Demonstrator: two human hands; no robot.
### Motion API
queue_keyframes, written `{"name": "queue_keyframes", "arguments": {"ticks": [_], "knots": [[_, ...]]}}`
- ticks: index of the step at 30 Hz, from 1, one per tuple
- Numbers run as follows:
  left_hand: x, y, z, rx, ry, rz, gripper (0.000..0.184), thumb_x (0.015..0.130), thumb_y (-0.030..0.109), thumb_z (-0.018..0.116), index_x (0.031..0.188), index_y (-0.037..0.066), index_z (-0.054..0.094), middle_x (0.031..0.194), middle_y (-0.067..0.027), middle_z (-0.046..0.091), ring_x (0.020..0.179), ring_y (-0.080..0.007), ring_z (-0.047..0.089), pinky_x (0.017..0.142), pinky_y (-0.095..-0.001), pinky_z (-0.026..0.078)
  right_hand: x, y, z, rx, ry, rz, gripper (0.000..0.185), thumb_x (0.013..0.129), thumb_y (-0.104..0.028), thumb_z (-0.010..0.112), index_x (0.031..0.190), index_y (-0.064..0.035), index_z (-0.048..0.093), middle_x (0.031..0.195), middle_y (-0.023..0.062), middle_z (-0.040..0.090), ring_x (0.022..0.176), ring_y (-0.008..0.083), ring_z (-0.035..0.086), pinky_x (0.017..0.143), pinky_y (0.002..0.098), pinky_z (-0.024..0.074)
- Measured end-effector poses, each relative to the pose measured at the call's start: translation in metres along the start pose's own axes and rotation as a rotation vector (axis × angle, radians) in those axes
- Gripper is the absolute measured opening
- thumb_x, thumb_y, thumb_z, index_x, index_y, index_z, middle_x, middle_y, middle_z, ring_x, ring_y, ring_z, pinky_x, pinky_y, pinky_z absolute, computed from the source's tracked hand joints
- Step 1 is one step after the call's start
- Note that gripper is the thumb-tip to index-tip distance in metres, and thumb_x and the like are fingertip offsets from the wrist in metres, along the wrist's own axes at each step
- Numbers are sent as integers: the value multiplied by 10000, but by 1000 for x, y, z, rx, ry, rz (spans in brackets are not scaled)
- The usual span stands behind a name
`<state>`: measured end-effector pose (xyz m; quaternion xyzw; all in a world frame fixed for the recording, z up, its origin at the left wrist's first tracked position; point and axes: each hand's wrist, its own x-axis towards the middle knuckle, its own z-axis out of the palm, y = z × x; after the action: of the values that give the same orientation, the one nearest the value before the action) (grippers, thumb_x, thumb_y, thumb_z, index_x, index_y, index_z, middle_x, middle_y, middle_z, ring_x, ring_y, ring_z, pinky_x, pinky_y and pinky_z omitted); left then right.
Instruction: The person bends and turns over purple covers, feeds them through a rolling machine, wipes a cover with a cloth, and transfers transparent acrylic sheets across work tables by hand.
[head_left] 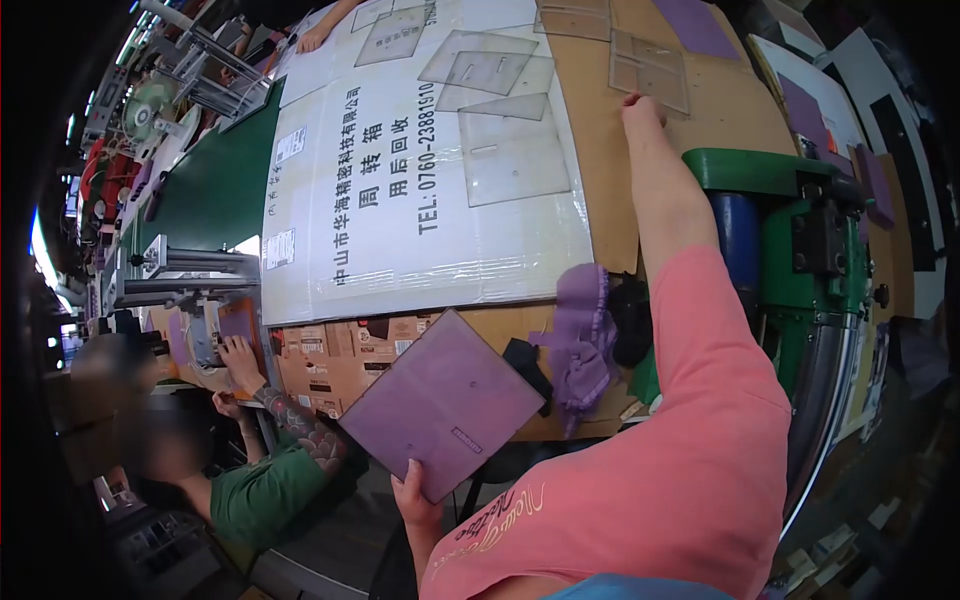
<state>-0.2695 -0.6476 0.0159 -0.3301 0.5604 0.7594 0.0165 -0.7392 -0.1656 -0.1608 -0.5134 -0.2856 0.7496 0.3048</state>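
My left hand (417, 497) grips the lower edge of a square purple plate (445, 400), its thumb on the face. Two small holes and a dark label show on that plate, which is tilted above the table's front edge. My right arm reaches far forward, and my right hand (643, 108) is at the lower edge of a clear plate (650, 75) on brown cardboard. Its fingers are close together, but their hold on the plate is too small to tell. More clear plates (515, 155) lie overlapping on the white printed cardboard (330, 230).
A green machine (760, 172) stands beside my right arm. Purple cloth (582, 350) hangs near the table's front edge. A person in a green top (270, 495) works at the left, hands at a metal fixture. Another person's hand (313, 38) rests at the far edge.
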Motion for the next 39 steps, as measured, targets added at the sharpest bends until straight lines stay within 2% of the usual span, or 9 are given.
{"name": "queue_keyframes", "arguments": {"ticks": [9, 16, 20, 22, 26, 29, 31, 33, 39], "knots": [[94, 6, 15, -62, -103, -91, 408, 890, 221, 526, 1211, -16, 442, 1097, -126, 565, 907, -185, 582, 758, -272, 469, -62, -19, 34, 100, -217, -47, 102, 759, -110, 502, 767, -14, 534, 636, 75, 505, 510, 171, 434, 444, 267, 376], [196, 35, 24, 733, -268, -302, 713, 851, 550, 457, 1145, -98, 492, 1113, -239, 556, 899, -323, 593, 784, -395, 473, -125, -12, 6, -22, -499, 120, 78, 761, -102, 504, 746, -27, 519, 602, 54, 485, 482, 146, 405, 420, 253, 355], [220, 64, 79, 1638, 85, 197, 685, 857, 585, 341, 1079, -18, 579, 1091, -205, 553, 912, -348, 568, 774, -393, 455, -161, 11, -29, -209, -547, 104, 69, 762, -97, 505, 734, -35, 511, 582, 41, 474, 466, 132, 388, 407, 244, 342], [240, 49, 141, 1014, -211, 980, 576, 857, 401, 514, 1260, 3, 408, 1269, -202, 418, 1118, -323, 468, 912, -392, 399, -182, 20, -55, -356, -535, 5, 118, 759, -147, 523, 774, -31, 540, 634, 42, 500, 533, 130, 403, 459, 251, 352], [298, -15, 236, 887, -403, 828, 702, 847, 338, 531, 1362, -19, 215, 1384, -259, 231, 1293, -365, 230, 1058, -378, 215, -179, 50, -80, -542, -523, -177, 217, 756, -224, 538, 836, -28, 585, 713, 40, 542, 625, 132, 429, 538, 263, 370], [295, -34, 268, 700, -404, 750, 725, 827, 298, 563, 1361, -32, 200, 1358, -268, 256, 1240, -350, 302, 1020, -389, 280, -175, 55, -78, -520, -539, -160, 200, 767, -222, 519, 825, -38, 569, 702, 35, 533, 603, 130, 420, 517, 269, 362], [289, -30, 278, 646, -186, 678, 633, 814, 250, 587, 1310, -15, 295, 1224, -229, 388, 1046, -317, 482, 851, -354, 440, -161, 70, -80, -511, -522, -183, 192, 770, -220, 513, 820, -41, 561, 695, 35, 525, 594, 127, 414, 505, 272, 356], [292, -11, 274, 16, -37, 73, 490, 810, 232, 587, 1218, 38, 396, 1082, -173, 445, 790, -248, 541, 640, -291, 468, -155, 82, -82, -559, -695, -126, 167, 774, -211, 533, 846, -64, 569, 655, 34, 491, 540, 120, 407, 447, 263, 333], [283, 11, 236, -77, -296, -258, 198, 833, 117, 485, 1002, 32, 544, 918, -95, 573, 614, -169, 466, 488, -273, 376, -194, 45, -89, -645, -702, -164, 153, 750, -186, 539, 829, -59, 575, 664, 55, 497, 550, 141, 425, 454, 269, 346]]}}
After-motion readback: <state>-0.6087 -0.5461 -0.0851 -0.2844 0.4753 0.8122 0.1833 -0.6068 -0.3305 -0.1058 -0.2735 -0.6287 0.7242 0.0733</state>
